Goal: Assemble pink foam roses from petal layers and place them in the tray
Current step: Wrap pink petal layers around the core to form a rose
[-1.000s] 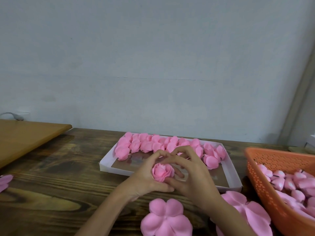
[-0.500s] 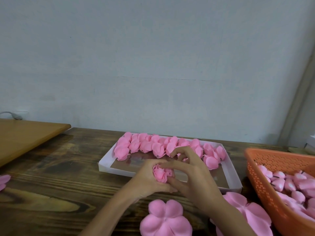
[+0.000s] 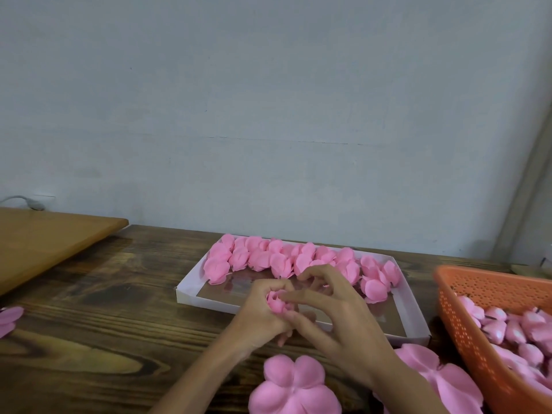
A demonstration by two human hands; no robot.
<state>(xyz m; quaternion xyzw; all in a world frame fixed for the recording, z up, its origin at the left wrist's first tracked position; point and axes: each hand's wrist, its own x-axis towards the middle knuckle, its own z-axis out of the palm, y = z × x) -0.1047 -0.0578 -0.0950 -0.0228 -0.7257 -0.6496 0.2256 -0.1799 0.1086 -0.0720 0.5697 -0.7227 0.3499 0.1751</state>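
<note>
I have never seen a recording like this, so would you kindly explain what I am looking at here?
There is no machine: one camera worn on a person's head looks down at their bare hands. The left hand and right hand together grip a small pink rose over the near edge of a white tray, whose far side holds finished roses. Flat petal layers lie on the wooden table nearer the person. An orange basket on the right holds more pink pieces.
</note>
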